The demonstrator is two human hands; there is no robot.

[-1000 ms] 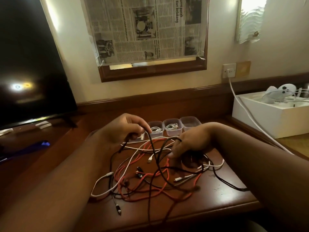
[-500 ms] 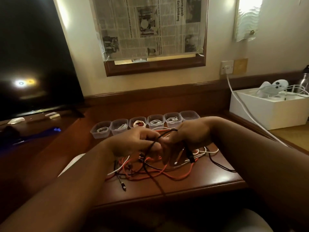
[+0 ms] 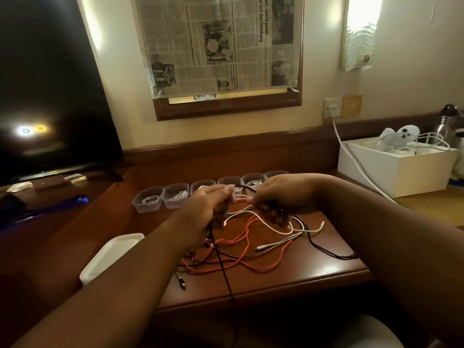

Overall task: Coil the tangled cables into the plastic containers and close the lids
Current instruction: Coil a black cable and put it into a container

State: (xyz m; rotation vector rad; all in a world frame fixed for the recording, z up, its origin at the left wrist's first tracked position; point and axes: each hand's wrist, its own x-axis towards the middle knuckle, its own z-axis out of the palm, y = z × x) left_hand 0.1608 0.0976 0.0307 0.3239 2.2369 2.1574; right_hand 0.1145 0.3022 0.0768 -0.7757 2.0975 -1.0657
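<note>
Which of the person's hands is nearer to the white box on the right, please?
Right. The right hand is over the cables, closer to the white box; the left hand sits farther left.

"parah", "lori dan belakang" on the wall newspaper [image 3: 221,43]

Left hand [image 3: 213,204] motion-blurred; its finger positions are indistinct. Right hand [image 3: 281,197] hides the far end of the black cable [image 3: 247,189] and part of two plastic containers [image 3: 253,180]. The black cable's lower run [image 3: 227,280] fades into shadow below the desk edge [image 3: 263,295]. Television [image 3: 50,84] and steel bottle [image 3: 448,121] cropped by frame edges.
</note>
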